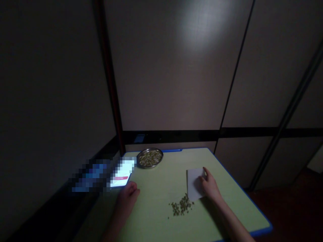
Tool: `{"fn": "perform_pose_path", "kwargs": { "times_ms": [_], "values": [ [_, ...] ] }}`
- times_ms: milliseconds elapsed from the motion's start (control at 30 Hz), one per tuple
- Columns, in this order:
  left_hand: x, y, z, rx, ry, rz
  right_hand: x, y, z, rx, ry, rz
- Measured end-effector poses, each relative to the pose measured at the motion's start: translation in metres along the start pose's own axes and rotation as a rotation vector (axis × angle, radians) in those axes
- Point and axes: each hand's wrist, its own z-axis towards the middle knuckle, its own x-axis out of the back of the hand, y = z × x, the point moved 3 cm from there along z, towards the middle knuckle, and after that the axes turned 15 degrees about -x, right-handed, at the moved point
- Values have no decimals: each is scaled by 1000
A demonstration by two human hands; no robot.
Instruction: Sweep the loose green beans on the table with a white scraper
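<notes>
My right hand (210, 185) grips a white sheet of paper or thin card (193, 185) by its right side, thumb and fingers pinching it. The sheet's lower left corner touches a loose scatter of small greenish-brown seeds or pods (181, 205) on the table. Curled fingers close my left hand (130, 192), which rests at the table's left side with nothing visible in it. Just beyond it lies a phone (123, 174) with a bright screen. A round metal plate (139, 164) at the far left holds many similar small pieces, some paler.
The pale green table (161, 181) has a blue edge (262, 232). Behind it stand tall panelled cupboard doors (171, 74) with a dark band (176, 136). A dark wall (58, 84) runs along the left. The room is dim.
</notes>
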Motion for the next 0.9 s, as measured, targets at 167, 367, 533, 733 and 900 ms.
{"fn": "perform_pose_path", "kwargs": {
  "times_ms": [167, 367, 533, 733, 900],
  "values": [
    [0, 3, -2, -12, 16, -22, -17, -17, -3, 40, -19, -19],
    [-2, 2, -2, -5, 24, -65, -38, -35, -7, 103, -61, -29],
    [-3, 1, -3, 6, 28, -83, -49, -50, -14, 127, -94, -69],
    [-2, 2, -4, -7, 15, -65, -59, -63, -22, 159, -190, -30],
    [-4, 0, -3, -20, 26, -80, -41, -67, -14, 195, -178, 103]
  ]
}}
